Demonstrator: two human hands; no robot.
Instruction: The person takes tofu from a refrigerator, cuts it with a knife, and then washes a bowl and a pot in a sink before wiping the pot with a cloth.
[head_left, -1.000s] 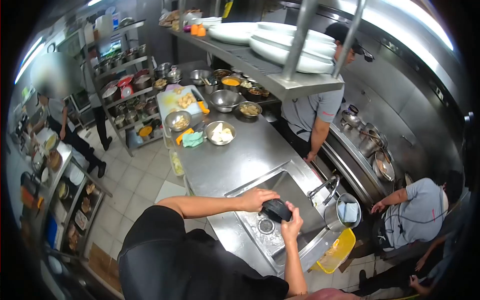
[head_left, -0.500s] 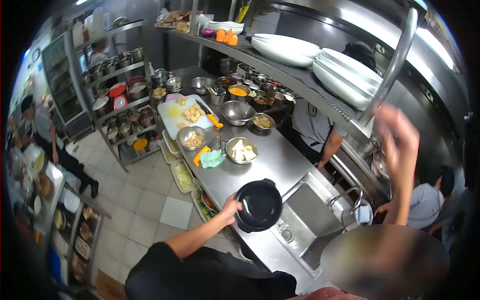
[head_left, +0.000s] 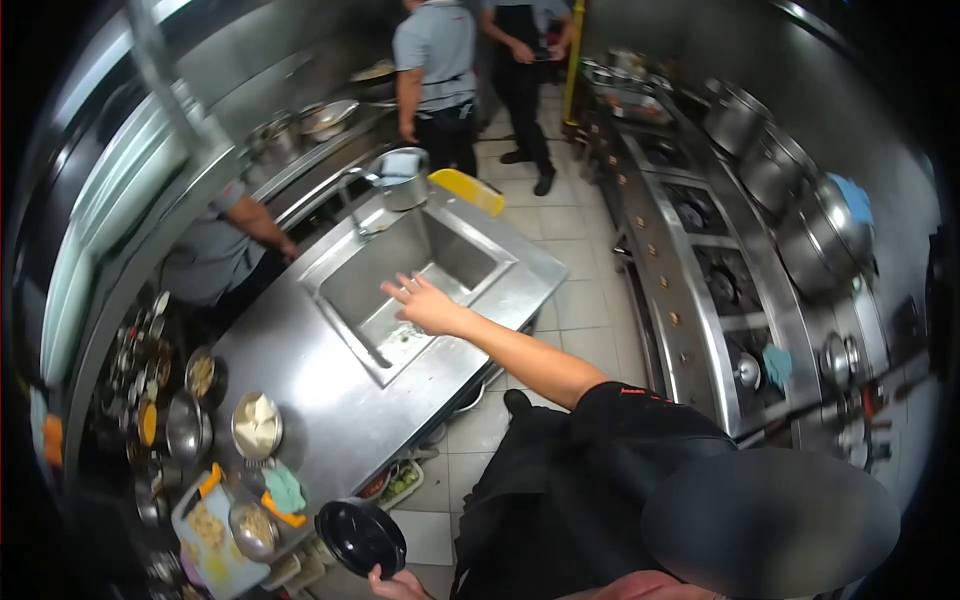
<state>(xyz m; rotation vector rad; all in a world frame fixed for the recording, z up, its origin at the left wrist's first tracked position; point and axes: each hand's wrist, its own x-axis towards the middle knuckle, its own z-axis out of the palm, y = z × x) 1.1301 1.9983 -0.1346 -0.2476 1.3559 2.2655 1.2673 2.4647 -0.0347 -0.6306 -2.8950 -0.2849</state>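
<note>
My left hand (head_left: 397,586) grips the rim of a round black bowl (head_left: 360,538) with small side lugs, low at the bottom of the view beside the counter's edge. The bowl's dark inside faces up, and nothing shows in it. My right hand (head_left: 428,304) is stretched out over the steel sink (head_left: 370,300), fingers apart and slightly blurred, holding nothing. Behind the sink are its tap (head_left: 358,215) and a metal pot (head_left: 402,180).
On the steel counter (head_left: 310,380) stand a bowl of white chunks (head_left: 257,425), a green cloth (head_left: 285,488) and a cutting board (head_left: 205,540) with chopped food. Stoves (head_left: 700,270) line the right side. Several people (head_left: 440,70) stand beyond the sink.
My view has swung to the right, bringing the stoves in. My right hand has come down from beside the shelf to over the sink. My left hand still holds the black bowl.
</note>
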